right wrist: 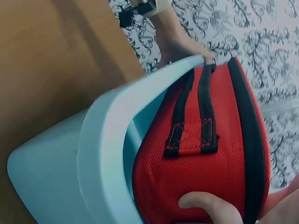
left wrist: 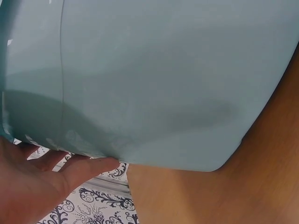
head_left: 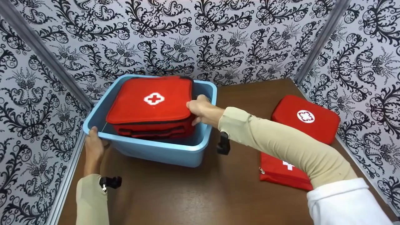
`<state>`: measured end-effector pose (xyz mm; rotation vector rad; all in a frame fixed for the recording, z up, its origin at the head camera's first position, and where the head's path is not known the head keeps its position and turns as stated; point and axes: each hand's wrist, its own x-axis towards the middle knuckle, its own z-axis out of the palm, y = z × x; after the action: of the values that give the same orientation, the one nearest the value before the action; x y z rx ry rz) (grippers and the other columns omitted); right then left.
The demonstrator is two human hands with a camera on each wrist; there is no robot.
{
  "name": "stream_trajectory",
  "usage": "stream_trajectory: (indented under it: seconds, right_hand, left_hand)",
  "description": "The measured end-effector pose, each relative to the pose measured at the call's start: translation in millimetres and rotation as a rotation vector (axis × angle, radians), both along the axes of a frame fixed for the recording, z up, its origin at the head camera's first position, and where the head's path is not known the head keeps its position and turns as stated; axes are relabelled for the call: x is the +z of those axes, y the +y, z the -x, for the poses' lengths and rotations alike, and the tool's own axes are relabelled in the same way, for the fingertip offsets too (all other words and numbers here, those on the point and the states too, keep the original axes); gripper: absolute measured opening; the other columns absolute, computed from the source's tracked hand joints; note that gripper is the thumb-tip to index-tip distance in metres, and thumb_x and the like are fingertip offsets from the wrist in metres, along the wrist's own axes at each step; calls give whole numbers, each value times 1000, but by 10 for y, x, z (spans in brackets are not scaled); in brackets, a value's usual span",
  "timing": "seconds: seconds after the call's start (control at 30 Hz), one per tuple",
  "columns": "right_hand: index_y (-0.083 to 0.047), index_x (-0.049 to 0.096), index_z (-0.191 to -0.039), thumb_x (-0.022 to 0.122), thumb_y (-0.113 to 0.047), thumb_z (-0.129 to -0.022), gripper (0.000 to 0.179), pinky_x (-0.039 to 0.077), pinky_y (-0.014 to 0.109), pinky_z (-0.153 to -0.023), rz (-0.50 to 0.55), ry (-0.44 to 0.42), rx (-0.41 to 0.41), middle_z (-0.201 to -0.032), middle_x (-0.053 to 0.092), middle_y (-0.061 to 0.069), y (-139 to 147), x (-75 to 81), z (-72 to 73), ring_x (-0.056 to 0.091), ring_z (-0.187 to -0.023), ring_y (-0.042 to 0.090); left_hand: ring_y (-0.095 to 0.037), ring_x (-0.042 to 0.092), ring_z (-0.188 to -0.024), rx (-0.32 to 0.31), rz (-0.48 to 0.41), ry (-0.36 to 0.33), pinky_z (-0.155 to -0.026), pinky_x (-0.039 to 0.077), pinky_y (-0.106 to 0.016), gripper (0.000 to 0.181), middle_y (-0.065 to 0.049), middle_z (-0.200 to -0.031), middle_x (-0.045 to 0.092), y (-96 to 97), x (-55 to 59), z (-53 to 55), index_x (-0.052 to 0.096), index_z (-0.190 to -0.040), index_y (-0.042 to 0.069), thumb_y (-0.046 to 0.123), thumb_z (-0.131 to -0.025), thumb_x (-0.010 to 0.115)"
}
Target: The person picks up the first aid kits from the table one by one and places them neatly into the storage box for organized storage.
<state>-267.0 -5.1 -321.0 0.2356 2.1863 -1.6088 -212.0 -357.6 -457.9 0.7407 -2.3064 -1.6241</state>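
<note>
A large red first aid bag (head_left: pixel 134 106) with a white-edged cross sits partly inside a light blue plastic bin (head_left: pixel 162 157), its top standing above the rim. My right hand (head_left: pixel 203 109) grips the bag's right side, thumb on the red fabric near the black zipper in the right wrist view. Black handle straps (right wrist: pixel 205 112) run along the bag's front side. At the bin's front left corner, my left hand (head_left: pixel 94 147) holds the rim. The left wrist view shows its fingers against the bin wall (left wrist: pixel 154 84). The bag's underside is hidden in the bin.
On the brown table (head_left: pixel 175 190), a red hard-shell first aid case (head_left: pixel 290 109) with a round white emblem lies at the right. A flat red zip pouch (head_left: pixel 275 172) lies before it, partly behind my right arm. Patterned walls (head_left: pixel 234 47) enclose the back and sides.
</note>
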Motion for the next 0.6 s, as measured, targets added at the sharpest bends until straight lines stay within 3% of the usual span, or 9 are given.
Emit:
stream_trajectory:
  seconds: [0.1, 0.27, 0.43, 0.6]
  right_hand:
    - [3, 17, -157, 41, 3, -92, 69, 62, 50, -77, 34, -30, 14, -146, 41, 25, -37, -41, 63, 62, -83, 32]
    - [2, 16, -157, 37, 4, -92, 69, 59, 55, -82, 44, -28, 63, -139, 45, 26, -153, -78, 169, 62, -95, 35]
    - [1, 20, -156, 36, 4, -93, 65, 61, 52, -78, -26, -19, 91, -132, 51, 25, -258, -127, 259, 62, -79, 31]
    - [0, 21, -156, 35, 3, -96, 62, 60, 54, -80, -29, -32, 94, -138, 46, 24, -368, -149, 322, 64, -100, 37]
  left_hand:
    - [-38, 33, -136, -13, 6, 3, -122, 23, -50, 72, -32, -146, 38, -11, 0, -28, 31, -146, -11, 46, -104, 17]
    - [-40, 31, -141, -53, 13, -8, -123, 22, -51, 72, -31, -156, 32, 8, 22, -44, 21, -155, -3, 48, -104, 18]
    - [-41, 41, -135, -94, 23, -51, -119, 30, -50, 70, -33, -146, 42, 32, 32, -38, 31, -146, -3, 50, -104, 18]
    - [-40, 36, -139, -93, 34, -91, -121, 26, -51, 70, -30, -150, 38, -17, 62, -56, 30, -147, -3, 50, -103, 16]
